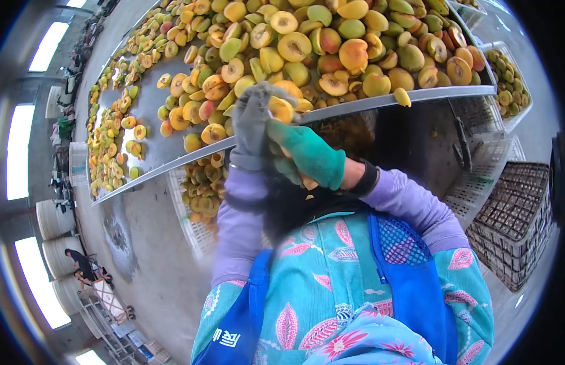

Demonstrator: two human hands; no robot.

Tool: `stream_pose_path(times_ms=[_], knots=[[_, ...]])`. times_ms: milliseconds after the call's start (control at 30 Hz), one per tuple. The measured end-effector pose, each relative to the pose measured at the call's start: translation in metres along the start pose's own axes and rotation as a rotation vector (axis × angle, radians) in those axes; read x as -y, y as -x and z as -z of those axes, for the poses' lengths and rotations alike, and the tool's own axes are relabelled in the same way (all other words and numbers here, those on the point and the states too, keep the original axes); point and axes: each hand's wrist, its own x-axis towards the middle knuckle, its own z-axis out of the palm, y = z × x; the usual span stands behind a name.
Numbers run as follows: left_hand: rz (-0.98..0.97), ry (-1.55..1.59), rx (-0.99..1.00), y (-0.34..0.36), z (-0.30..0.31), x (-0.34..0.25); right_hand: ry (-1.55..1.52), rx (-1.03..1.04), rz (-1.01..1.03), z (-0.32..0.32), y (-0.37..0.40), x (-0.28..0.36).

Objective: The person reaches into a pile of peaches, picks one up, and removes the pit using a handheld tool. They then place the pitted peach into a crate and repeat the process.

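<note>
The held fruit (280, 110), yellow-orange, lies at the near edge of the metal tabletop (149, 97), roughly midway along its raised rim. It sits on the inner side of the left hand (252, 121), grey-gloved, whose fingers are bent over its far side and press against it. The right hand (316, 157), green-gloved, meets the fruit from below and to the right, thumb side at its lower edge; its other fingers are curled, and a small tan object (308, 181) shows beneath them. Whether they grip that object cannot be told. Beyond the hands, cut fruit (294, 47) is heaped to the tabletop's far right portion and thins toward the left edge. Below the near edge, left of the hands, stands a white crate (194, 216) with fruit halves. A filled crate (507, 85) stands outside the right corner; a brown crate (510, 225) stands nearer the person.
</note>
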Motion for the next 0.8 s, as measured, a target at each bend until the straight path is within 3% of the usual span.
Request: stream_pose_path(times_ms=[67, 133, 200, 267, 333, 367, 433, 500, 533, 600, 633, 667, 733, 800], knots=[[-0.012, 0.030, 0.098, 0.004, 0.000, 0.001, -0.335, 0.281, -0.100, 0.005, -0.004, -0.004], [0.145, 0.347, -0.037, 0.016, -0.018, -0.015, -0.707, 0.623, -0.224, 0.016, -0.001, -0.009], [0.162, 0.555, -0.276, 0.038, -0.025, -0.027, -0.640, 0.771, -0.272, 0.019, 0.004, -0.011], [0.229, 0.712, -0.093, 0.081, 0.042, -0.026, -0.552, 0.798, -0.238, 0.026, 0.020, -0.010], [0.092, 0.038, -0.592, 0.105, 0.079, -0.030, -0.619, 0.567, -0.303, 0.062, 0.018, -0.021], [0.107, -0.486, -0.596, 0.097, 0.096, -0.039, -0.595, 0.315, -0.370, 0.077, 0.013, -0.027], [0.181, -1.522, -0.536, 0.087, 0.124, -0.046, -0.433, 0.231, -0.437, 0.080, -0.002, -0.052], [0.074, -1.576, -0.261, 0.034, 0.143, -0.029, -0.229, 0.178, -0.422, 0.059, 0.000, -0.045], [0.010, -1.597, -0.120, 0.017, 0.149, -0.022, -0.140, 0.019, -0.363, 0.035, 0.007, -0.036], [0.138, -1.446, -0.023, 0.004, 0.171, -0.028, 0.049, 0.012, -0.158, 0.027, 0.003, -0.037], [0.205, -1.374, 0.032, -0.005, 0.178, -0.029, 0.261, -0.066, 0.091, 0.024, -0.002, -0.038], [0.162, -1.175, -0.059, -0.006, 0.170, -0.031, 0.466, -0.146, 0.335, 0.021, -0.009, -0.041], [0.115, -0.772, -0.237, 0.019, 0.145, -0.039, 0.785, -0.229, 0.585, 0.007, -0.016, -0.039], [0.093, -0.256, -0.202, 0.042, 0.082, -0.050, 1.044, -0.202, 0.591, -0.009, -0.016, -0.023]])
